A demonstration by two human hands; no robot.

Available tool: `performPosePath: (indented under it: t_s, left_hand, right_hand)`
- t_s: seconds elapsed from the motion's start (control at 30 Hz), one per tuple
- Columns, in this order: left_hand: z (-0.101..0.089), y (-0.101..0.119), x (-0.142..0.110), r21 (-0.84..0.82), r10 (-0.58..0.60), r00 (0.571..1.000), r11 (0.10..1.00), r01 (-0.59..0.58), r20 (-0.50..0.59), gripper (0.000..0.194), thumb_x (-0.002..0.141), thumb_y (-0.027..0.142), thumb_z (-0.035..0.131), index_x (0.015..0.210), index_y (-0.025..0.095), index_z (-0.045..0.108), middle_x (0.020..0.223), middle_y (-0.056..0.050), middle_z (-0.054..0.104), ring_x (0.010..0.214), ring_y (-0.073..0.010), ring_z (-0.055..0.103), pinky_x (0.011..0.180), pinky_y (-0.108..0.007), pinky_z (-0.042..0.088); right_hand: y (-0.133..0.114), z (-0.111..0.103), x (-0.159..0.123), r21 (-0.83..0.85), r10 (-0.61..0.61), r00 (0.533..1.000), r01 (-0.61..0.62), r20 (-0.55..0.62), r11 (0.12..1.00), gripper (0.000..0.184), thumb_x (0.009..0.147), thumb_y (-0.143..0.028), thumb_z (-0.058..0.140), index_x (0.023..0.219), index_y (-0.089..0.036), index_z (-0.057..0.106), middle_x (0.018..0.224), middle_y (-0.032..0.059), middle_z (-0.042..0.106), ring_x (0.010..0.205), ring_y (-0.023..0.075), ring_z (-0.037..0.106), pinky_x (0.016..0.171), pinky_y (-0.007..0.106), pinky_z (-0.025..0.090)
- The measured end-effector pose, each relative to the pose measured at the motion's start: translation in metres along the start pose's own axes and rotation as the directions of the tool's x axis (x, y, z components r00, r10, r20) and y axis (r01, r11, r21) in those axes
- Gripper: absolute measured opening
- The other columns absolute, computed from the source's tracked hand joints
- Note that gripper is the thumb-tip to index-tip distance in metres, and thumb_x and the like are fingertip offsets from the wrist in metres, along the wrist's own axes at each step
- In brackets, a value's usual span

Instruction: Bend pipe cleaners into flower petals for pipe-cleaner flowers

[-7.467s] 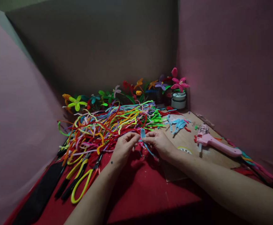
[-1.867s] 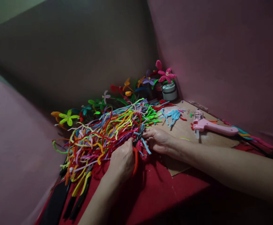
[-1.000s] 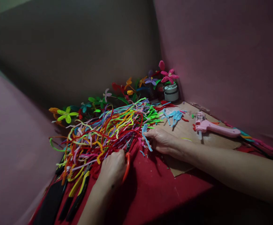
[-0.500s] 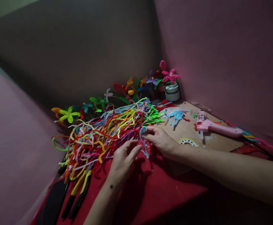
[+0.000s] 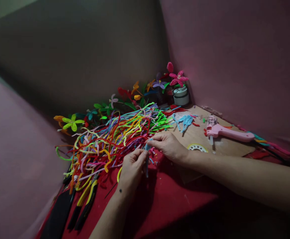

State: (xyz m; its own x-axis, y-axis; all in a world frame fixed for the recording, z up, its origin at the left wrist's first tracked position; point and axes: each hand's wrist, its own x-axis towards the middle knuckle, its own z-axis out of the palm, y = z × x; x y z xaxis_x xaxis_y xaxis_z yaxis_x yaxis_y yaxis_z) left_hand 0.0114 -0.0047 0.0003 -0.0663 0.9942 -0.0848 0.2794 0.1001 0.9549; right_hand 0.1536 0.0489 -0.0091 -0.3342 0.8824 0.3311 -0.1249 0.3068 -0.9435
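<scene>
Both hands meet over the red cloth at a light blue pipe cleaner [image 5: 146, 146] bent into a small petal shape. My right hand [image 5: 168, 147] pinches its upper end between thumb and fingers. Just below, my left hand [image 5: 133, 166] is closed on its lower part, and a thin tail hangs under the fingertips. The petal is largely covered by the fingers. A yellow handle [image 5: 119, 174] of a hand tool shows beside my left wrist, the rest hidden. Behind the hands spreads a heap of multicoloured pipe cleaners [image 5: 115, 136].
A pink glue gun [image 5: 231, 133] rests on a wooden board [image 5: 219, 146], near light blue petals [image 5: 184, 122] and a white tape roll [image 5: 197, 148]. Black-and-yellow pliers [image 5: 85, 202] lie at left. Pipe-cleaner flowers [image 5: 72, 122] and a light grey jar [image 5: 181, 96] line the back.
My left hand, earlier using a red-and-yellow-handled tool near the blue piece, put it down on the left. It then came back and took the piece's lower part; my right hand kept hold.
</scene>
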Motion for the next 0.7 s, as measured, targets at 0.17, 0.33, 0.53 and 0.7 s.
performPosePath:
  t_s: [0.17, 0.33, 0.53, 0.7]
  left_hand:
    - [0.002, -0.001, 0.002, -0.140, -0.055, 0.998, 0.988, 0.060, 0.036, 0.019, 0.068, 0.031, 0.059, 0.060, 0.015, 0.053, 0.045, 0.007, 0.039, 0.038, -0.0041, 0.030, 0.038, -0.017, 0.021]
    - [-0.001, 0.001, 0.000, -0.152, -0.061, 0.997, 0.986, 0.067, 0.041, 0.018, 0.067, 0.030, 0.058, 0.059, 0.015, 0.053, 0.044, 0.007, 0.039, 0.038, -0.0042, 0.030, 0.038, -0.017, 0.022]
    - [-0.022, 0.005, 0.010, -0.105, 0.058, 0.974, 0.991, -0.082, -0.219, 0.022, 0.068, 0.037, 0.062, 0.071, 0.016, 0.057, 0.048, 0.008, 0.046, 0.038, -0.0032, 0.034, 0.038, -0.015, 0.025]
    - [-0.012, 0.032, 0.040, 0.044, 0.116, 0.992, 0.992, -0.115, -0.044, 0.021, 0.068, 0.035, 0.061, 0.065, 0.016, 0.053, 0.042, 0.008, 0.040, 0.035, -0.0039, 0.031, 0.036, -0.017, 0.022]
  right_hand:
    - [0.002, 0.002, -0.005, -0.200, -0.236, 0.970, 0.219, -0.060, 0.955, 0.015, 0.076, -0.017, 0.056, 0.067, -0.016, 0.067, 0.066, 0.0021, 0.059, 0.065, 0.0121, 0.051, 0.065, 0.024, 0.037]
    - [0.000, 0.007, -0.007, -0.220, -0.244, 0.968, 0.228, -0.050, 0.949, 0.019, 0.081, -0.019, 0.051, 0.066, -0.016, 0.061, 0.066, 0.0014, 0.055, 0.066, 0.0115, 0.049, 0.065, 0.023, 0.036]
    - [-0.002, 0.008, -0.011, -0.253, -0.177, 0.983, 0.161, -0.044, 0.954, 0.029, 0.086, -0.032, 0.042, 0.064, -0.015, 0.052, 0.057, -0.0021, 0.047, 0.054, 0.0083, 0.040, 0.053, 0.021, 0.030]
    - [0.003, 0.015, -0.029, -0.353, -0.388, 0.800, 0.565, 0.458, 0.746, 0.030, 0.081, -0.028, 0.048, 0.054, -0.016, 0.051, 0.054, 0.0008, 0.055, 0.050, 0.0087, 0.044, 0.049, 0.022, 0.028]
